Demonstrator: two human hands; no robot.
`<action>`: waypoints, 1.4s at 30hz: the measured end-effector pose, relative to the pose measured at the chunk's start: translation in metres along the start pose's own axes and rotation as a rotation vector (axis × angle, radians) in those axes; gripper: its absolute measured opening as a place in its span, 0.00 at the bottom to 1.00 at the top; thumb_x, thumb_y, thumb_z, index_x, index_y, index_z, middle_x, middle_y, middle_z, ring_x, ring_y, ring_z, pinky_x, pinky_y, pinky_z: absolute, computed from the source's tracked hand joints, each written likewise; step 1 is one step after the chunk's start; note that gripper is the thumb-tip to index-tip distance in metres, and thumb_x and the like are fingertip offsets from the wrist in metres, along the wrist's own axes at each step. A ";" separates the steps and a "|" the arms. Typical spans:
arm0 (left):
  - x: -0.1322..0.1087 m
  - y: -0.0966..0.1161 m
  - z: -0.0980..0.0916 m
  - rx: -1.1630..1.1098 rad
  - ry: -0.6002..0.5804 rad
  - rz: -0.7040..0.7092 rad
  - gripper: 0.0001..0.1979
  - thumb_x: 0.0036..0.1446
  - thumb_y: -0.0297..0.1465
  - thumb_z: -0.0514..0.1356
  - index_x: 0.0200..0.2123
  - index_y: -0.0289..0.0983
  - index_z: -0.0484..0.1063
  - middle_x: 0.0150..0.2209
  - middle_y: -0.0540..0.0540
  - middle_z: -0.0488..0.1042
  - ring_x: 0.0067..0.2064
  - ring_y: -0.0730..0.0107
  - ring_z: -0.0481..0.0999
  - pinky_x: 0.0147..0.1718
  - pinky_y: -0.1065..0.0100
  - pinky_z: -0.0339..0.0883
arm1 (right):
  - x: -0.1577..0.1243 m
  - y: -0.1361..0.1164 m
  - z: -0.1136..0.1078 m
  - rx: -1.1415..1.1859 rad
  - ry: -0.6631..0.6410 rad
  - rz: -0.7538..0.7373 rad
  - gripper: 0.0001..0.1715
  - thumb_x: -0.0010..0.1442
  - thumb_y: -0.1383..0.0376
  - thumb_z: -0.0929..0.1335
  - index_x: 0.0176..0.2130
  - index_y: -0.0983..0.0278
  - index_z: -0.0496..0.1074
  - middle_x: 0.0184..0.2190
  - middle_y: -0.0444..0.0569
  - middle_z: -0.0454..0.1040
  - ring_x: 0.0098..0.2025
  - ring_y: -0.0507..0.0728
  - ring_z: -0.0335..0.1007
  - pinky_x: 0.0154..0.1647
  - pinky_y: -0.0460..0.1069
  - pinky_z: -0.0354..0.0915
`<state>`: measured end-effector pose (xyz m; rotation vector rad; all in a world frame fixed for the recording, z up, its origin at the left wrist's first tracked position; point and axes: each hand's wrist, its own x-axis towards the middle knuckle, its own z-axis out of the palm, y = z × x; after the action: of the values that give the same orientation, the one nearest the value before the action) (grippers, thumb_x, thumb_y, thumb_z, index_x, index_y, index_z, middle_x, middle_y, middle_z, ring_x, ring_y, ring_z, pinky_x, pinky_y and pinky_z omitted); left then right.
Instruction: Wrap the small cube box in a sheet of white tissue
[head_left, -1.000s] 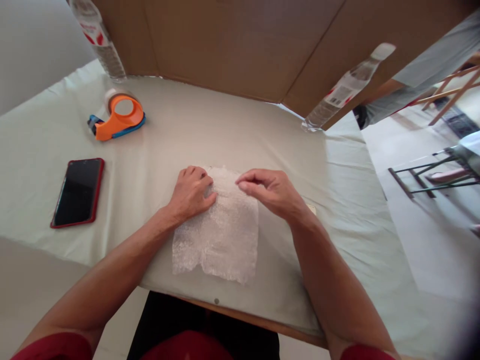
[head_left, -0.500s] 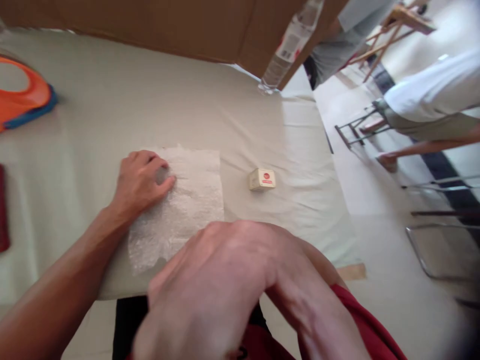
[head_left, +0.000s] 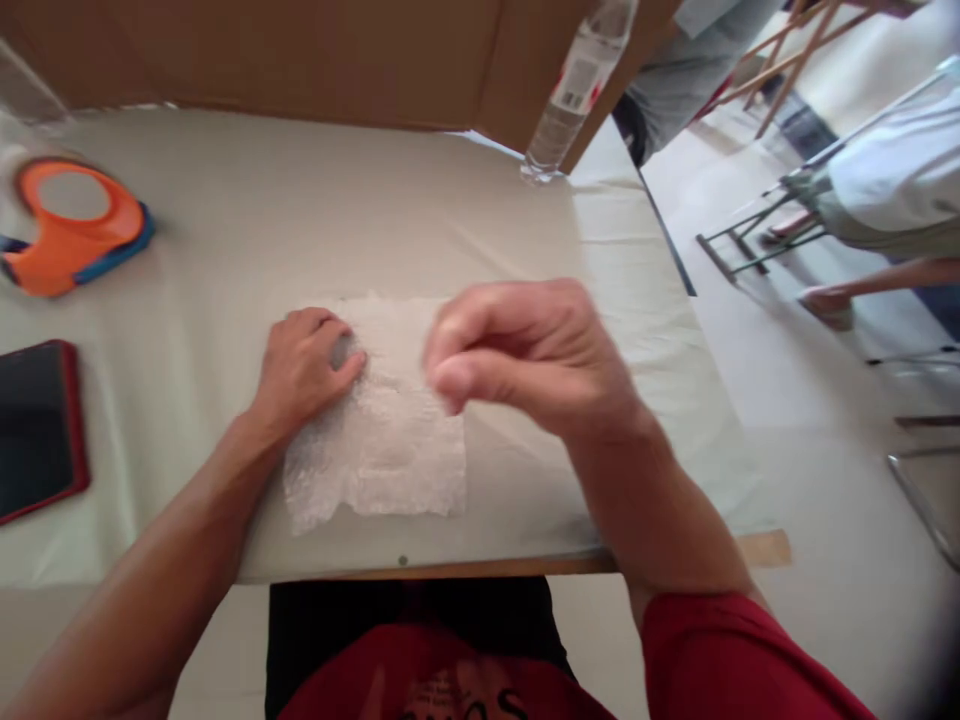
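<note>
A sheet of clear bubble wrap [head_left: 405, 450] lies flat on the cloth-covered table. My left hand [head_left: 304, 365] rests on its upper left part, fingers curled around a small grey object [head_left: 342, 350] whose kind I cannot make out. Over the wrap's right edge hovers my right hand [head_left: 525, 360], somewhat blurred, with thumb and fingertips pressed together. Whatever the pinch may hold is too small or hidden. The small cream box seen earlier is out of sight, where my right hand now covers the table.
An orange and blue tape dispenser [head_left: 94, 235] and a phone in a red case [head_left: 41, 430] are on the left. Behind stands a cardboard panel [head_left: 300, 60] with a plastic bottle [head_left: 574, 95] against its right end. A seated person [head_left: 892, 180] and folding stools are at right.
My right hand has moved up and away from the near edge, to above the wrap's right side, and now blocks the cream box. My left hand stays on the wrap. The view has shifted left.
</note>
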<state>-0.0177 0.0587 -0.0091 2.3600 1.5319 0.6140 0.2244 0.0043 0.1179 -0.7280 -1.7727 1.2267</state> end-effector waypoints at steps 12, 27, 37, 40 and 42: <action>0.013 -0.011 -0.004 0.016 0.146 -0.048 0.11 0.60 0.32 0.58 0.42 0.37 0.78 0.49 0.39 0.77 0.53 0.53 0.74 0.57 0.52 0.65 | -0.084 0.068 -0.082 -0.997 0.234 0.261 0.34 0.54 0.44 0.74 0.53 0.60 0.75 0.55 0.57 0.77 0.58 0.72 0.73 0.57 0.68 0.68; -0.050 0.009 -0.035 -0.046 -0.095 0.206 0.10 0.59 0.31 0.60 0.42 0.37 0.79 0.48 0.40 0.81 0.53 0.53 0.77 0.55 0.52 0.69 | -0.050 0.063 0.003 -0.650 0.190 0.076 0.34 0.54 0.49 0.76 0.56 0.59 0.73 0.52 0.52 0.79 0.49 0.62 0.76 0.50 0.57 0.73; -0.059 -0.006 -0.015 -0.150 -0.005 0.174 0.12 0.55 0.28 0.59 0.41 0.38 0.80 0.51 0.40 0.79 0.54 0.54 0.76 0.58 0.51 0.68 | -0.018 0.115 0.057 -0.760 -0.057 0.165 0.40 0.56 0.58 0.73 0.65 0.61 0.64 0.62 0.58 0.73 0.61 0.69 0.69 0.61 0.65 0.64; -0.058 -0.007 -0.016 -0.172 -0.002 0.171 0.11 0.55 0.29 0.59 0.39 0.39 0.80 0.50 0.41 0.80 0.54 0.55 0.77 0.57 0.52 0.67 | -0.021 0.115 0.053 -0.718 -0.044 0.178 0.36 0.57 0.58 0.71 0.63 0.58 0.67 0.62 0.55 0.73 0.61 0.68 0.69 0.62 0.65 0.63; -0.058 -0.007 -0.017 -0.174 0.001 0.165 0.10 0.55 0.29 0.59 0.39 0.39 0.80 0.50 0.41 0.80 0.54 0.55 0.77 0.57 0.51 0.67 | -0.020 0.114 0.050 -0.695 -0.070 0.188 0.33 0.57 0.58 0.71 0.61 0.57 0.69 0.60 0.53 0.75 0.60 0.67 0.70 0.61 0.64 0.63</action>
<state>-0.0516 0.0085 -0.0092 2.3662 1.2377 0.7528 0.1896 0.0054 -0.0031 -1.2768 -2.2496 0.7330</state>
